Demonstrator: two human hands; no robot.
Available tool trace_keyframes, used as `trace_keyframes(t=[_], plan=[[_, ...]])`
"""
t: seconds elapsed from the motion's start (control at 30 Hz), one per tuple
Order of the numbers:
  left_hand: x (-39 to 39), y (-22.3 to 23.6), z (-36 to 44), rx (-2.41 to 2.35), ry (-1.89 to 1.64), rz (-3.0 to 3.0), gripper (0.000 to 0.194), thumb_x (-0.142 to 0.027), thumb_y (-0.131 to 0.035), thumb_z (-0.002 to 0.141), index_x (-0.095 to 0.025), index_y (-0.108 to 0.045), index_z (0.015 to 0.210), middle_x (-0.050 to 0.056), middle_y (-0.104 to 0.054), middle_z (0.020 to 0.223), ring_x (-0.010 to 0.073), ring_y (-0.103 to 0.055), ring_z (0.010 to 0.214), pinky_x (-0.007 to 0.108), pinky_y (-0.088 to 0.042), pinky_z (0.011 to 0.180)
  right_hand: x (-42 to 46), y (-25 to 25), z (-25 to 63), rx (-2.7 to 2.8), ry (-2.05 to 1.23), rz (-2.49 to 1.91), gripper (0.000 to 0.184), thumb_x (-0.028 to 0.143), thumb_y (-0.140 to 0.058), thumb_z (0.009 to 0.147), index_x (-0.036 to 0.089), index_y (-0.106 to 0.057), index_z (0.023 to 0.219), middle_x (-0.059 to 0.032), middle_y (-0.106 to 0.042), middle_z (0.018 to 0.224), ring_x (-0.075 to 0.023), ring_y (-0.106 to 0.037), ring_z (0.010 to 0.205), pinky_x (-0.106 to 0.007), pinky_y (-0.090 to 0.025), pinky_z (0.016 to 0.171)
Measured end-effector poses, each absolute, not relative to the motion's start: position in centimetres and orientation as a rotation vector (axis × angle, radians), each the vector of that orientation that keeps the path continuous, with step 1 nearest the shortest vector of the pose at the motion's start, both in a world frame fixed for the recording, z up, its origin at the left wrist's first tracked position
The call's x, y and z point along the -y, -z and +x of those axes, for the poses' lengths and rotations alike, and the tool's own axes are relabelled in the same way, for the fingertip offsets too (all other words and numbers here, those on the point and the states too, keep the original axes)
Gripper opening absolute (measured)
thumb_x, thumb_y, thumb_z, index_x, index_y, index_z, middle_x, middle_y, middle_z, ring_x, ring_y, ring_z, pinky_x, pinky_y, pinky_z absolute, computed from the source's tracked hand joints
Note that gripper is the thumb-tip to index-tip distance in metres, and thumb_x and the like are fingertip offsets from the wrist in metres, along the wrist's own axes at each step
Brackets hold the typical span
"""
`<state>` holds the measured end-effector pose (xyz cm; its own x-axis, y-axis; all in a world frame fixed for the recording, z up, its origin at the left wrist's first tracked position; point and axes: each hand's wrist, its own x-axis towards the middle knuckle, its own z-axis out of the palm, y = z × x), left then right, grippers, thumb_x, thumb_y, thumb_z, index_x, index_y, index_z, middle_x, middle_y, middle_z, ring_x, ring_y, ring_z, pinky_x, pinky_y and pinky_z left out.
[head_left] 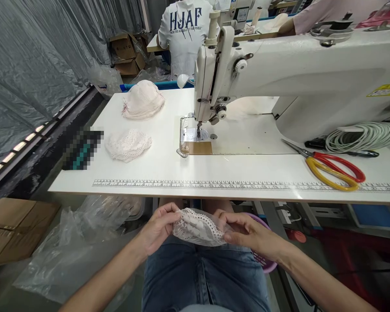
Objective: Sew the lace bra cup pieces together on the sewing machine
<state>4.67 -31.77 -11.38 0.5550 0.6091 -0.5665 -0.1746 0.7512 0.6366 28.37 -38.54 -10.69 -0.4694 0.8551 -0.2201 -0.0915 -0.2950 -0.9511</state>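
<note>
Above my lap, in front of the table edge, a white lace piece (198, 227) with a scalloped, holed border is stretched between my hands. My left hand (162, 225) pinches its left end between thumb and fingers. At its right end my right hand (242, 229) grips the sheer edge, thumb in front. On the table to the left lie a similar white lace piece (129, 145) and a pale, cup-shaped stack of cloth (143, 100). The white sewing machine (233, 78) stands beyond my hands, its presser foot (199, 131) over the needle plate.
Red-and-yellow scissors (334, 169) and a coiled pale cord (363, 136) lie on the right. A printed ruler (214, 185) runs along the table's front edge. A purple basket (264, 260) sits below. A person in a white shirt (185, 39) sits beyond; plastic bags (71, 247) lie left.
</note>
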Motion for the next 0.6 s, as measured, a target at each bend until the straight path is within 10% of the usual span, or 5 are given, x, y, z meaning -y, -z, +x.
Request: trace_keyframes(t=[0.6], plan=[[30.9, 9.9, 5.4, -0.887, -0.069, 0.969, 0.033, -0.025, -0.081, 0.056, -0.011, -0.067, 0.083, 0.003, -0.065, 0.069, 0.0104, -0.056, 0.059, 0.022, -0.043, 0.059, 37.2, 9.9, 26.2, 1.383, -1.928, -1.162, 0.029, 0.043, -0.064, 0.079, 0.015, -0.060, 0.074, 0.0041, -0.045, 0.062, -0.0081, -0.038, 0.057, -0.021, -0.031, 0.054]])
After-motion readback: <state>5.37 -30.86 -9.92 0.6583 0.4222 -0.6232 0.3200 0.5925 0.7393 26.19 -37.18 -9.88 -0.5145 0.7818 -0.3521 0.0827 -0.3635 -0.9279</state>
